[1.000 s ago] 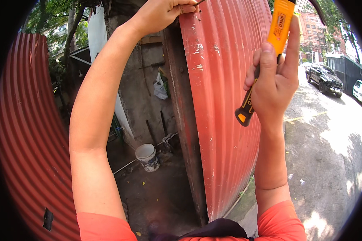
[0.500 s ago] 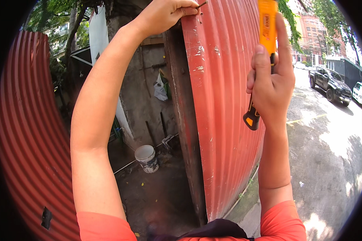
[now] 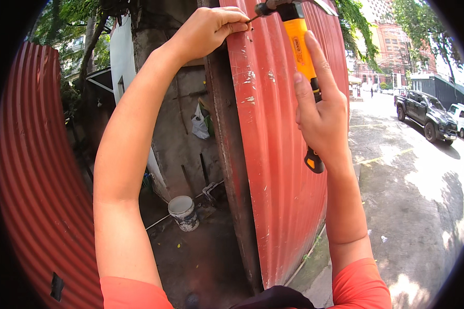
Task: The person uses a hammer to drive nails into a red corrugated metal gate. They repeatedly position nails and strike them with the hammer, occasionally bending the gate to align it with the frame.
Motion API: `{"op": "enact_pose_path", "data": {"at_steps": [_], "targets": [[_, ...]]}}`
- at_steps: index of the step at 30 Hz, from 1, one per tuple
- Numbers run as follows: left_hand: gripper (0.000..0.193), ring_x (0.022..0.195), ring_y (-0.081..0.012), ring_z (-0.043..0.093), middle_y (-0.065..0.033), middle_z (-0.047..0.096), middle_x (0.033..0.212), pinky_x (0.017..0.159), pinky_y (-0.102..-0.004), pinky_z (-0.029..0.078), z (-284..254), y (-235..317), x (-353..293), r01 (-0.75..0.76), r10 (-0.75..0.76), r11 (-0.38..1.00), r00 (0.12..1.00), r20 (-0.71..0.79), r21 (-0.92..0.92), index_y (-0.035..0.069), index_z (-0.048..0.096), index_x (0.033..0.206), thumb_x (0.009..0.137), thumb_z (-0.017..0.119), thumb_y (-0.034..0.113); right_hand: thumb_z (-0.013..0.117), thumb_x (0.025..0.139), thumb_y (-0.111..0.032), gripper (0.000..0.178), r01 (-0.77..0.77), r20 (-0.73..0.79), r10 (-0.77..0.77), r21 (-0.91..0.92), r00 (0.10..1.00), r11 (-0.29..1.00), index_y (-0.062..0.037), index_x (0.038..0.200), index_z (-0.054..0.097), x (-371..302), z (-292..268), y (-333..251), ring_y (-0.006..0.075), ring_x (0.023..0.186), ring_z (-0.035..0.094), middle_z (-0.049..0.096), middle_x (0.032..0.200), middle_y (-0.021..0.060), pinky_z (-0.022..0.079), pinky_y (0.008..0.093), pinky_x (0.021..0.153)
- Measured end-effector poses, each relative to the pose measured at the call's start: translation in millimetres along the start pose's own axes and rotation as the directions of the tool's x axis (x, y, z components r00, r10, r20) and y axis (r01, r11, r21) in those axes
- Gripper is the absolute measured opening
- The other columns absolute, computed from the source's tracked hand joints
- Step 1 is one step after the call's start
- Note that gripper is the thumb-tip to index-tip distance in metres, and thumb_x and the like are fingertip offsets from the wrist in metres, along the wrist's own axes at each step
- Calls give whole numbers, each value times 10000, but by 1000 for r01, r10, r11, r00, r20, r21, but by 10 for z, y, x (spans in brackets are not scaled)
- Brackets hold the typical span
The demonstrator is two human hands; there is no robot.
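Note:
My left hand (image 3: 209,32) is raised at the top of a red corrugated metal sheet (image 3: 281,129), its fingers pinching a thin nail (image 3: 253,19) by the sheet's left edge. In my right hand (image 3: 322,110) is a claw hammer (image 3: 300,46) with a yellow and black handle, my index finger stretched along it. The dark hammer head meets or nearly meets the nail's outer end; I cannot tell if they touch. Along its left edge, the sheet lies against a dark upright post (image 3: 232,139). The nail's tip is hidden by my fingers.
Left of the post is an opening with a dirty white bucket (image 3: 182,212) on the ground and a plastic bag (image 3: 201,123) hanging on the wall. Another red corrugated sheet (image 3: 41,170) stands far left. On the right, a dark pickup truck (image 3: 427,114) is on the road.
My right hand has swung the hammer left, bringing its head to the nail. My left hand still pinches the nail, and the whole view has shifted slightly.

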State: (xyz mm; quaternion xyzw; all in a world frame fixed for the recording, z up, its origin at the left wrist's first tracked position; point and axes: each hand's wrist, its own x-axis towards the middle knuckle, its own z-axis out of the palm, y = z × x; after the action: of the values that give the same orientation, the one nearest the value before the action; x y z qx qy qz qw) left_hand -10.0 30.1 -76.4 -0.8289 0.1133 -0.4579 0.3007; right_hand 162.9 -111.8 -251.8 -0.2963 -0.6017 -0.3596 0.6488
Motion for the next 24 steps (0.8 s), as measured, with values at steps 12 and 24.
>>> {"op": "enact_pose_path", "data": {"at_steps": [12,24], "targets": [[196,933,-218,735,-94,753,1017,865,-314,569,49,-146,-36,-45,43,999,996,-72,-28,6,681,1164,1015,630,121,561,1016,-51,585,-70,-191,100,157,976,985,-104,1582,423,4,2,-118,57,583,493,696,984,85,463,259,569],[174,943,-292,719,-172,722,1030,851,-329,557,-83,7,86,-89,93,995,991,93,-53,-69,679,1078,981,660,74,511,1075,-97,571,-102,-26,106,134,994,986,-177,1620,361,41,-165,-86,8,478,440,502,683,-38,392,194,437]]}}
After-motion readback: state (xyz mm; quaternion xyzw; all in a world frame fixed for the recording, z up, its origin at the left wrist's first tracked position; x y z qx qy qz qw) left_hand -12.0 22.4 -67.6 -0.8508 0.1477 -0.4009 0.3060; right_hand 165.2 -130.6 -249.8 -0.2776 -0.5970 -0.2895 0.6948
